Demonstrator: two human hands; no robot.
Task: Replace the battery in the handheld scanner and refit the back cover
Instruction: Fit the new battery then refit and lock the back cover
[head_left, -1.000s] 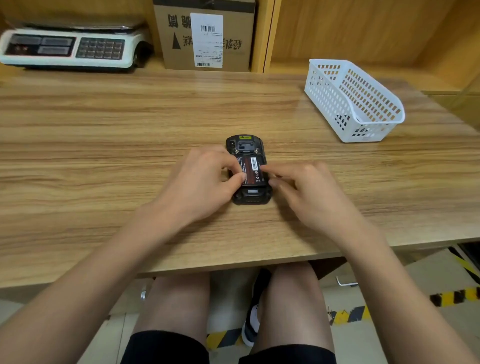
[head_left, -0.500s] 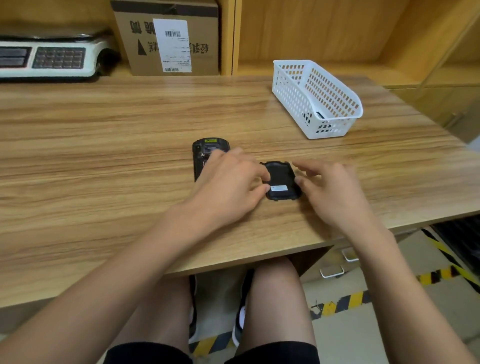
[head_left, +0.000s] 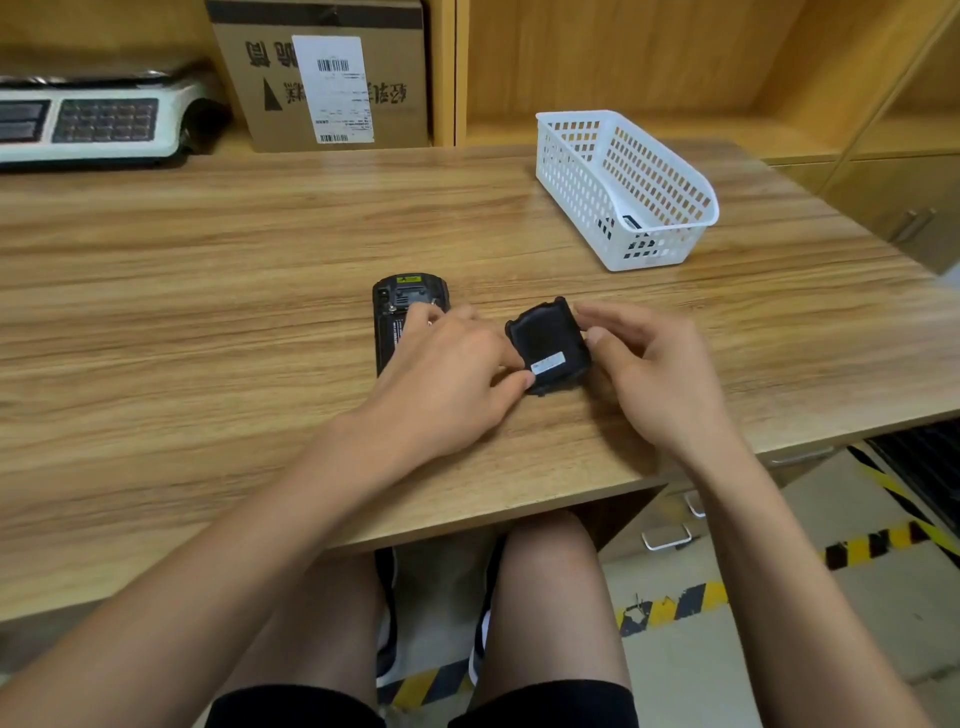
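Observation:
The black handheld scanner (head_left: 402, 306) lies face down on the wooden table (head_left: 208, 312), its far end showing and the rest hidden under my left hand (head_left: 447, 374). Just right of it is the black back cover (head_left: 545, 338) with a small white label, tilted up off the table. My left thumb and forefinger pinch its near left corner. My right hand (head_left: 654, 364) grips its right edge with thumb and fingers. Whether the battery sits in the scanner is hidden by my left hand.
A white perforated basket (head_left: 670, 208) stands at the back right with a dark item inside. A cardboard box (head_left: 322, 78) and a weighing scale (head_left: 88, 124) sit along the back. The table's front edge runs just below my wrists.
Both hands left the scanner and went to the back cover on its right; the cover is now lifted and tilted between both hands. The camera has turned right.

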